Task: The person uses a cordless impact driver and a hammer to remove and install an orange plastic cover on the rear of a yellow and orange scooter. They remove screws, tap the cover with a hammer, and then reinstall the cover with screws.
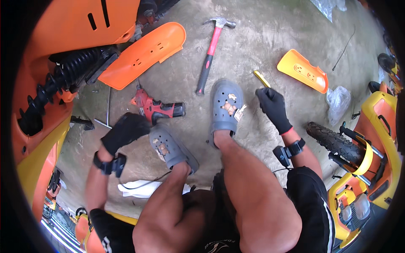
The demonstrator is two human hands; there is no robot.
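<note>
My black-gloved right hand (272, 107) is closed around the lower end of a slim yellow tool (259, 76), beside a grey clog (223, 90) on my foot. My gloved left hand (124, 130) hangs near my other clog, blurred, its fingers too unclear to judge. A red cordless drill (154, 105) lies just above it, next to a long metal T-handled rod (102, 123). A claw hammer with a red and grey handle (209, 63) lies on the concrete floor (249, 46) beyond my feet, between two curved orange plastic panels (141, 55) (301, 71).
Orange and yellow vehicle bodywork (76, 23) with a black coil shock (55, 88) stands close on the left. At the right are another yellow frame (379, 126) and a knobbly tyre (333, 139). Clear plastic bags (337, 103) and a white sheet (133, 189) lie around me.
</note>
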